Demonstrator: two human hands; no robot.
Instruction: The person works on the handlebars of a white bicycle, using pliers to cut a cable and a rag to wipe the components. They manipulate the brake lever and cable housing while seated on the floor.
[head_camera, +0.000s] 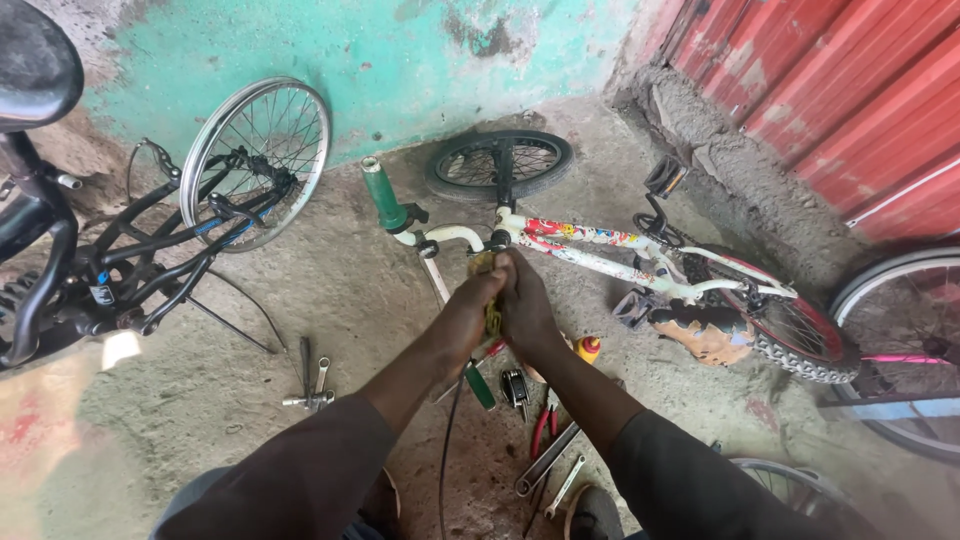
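Observation:
A small white bicycle (600, 250) with colourful stickers lies on its side on the concrete floor, its front wheel (500, 162) toward the green wall. My left hand (470, 310) and my right hand (525, 305) are pressed together just below the handlebar stem (497, 240). Both grip a yellowish, rag-like thing (492, 315) between them. The handlebar's green grip (383, 195) points up to the left. The worn brown saddle (710, 335) and knobbly rear tyre (800, 355) lie to the right.
A black bicycle frame (120, 260) with a silver spoked wheel (255, 160) stands at left. Spanners (545, 460), red-handled pliers (542, 430), a socket wrench (310, 385) and a small yellow bottle (588, 348) lie near my arms. Another wheel (900, 340) leans by the red metal door at right.

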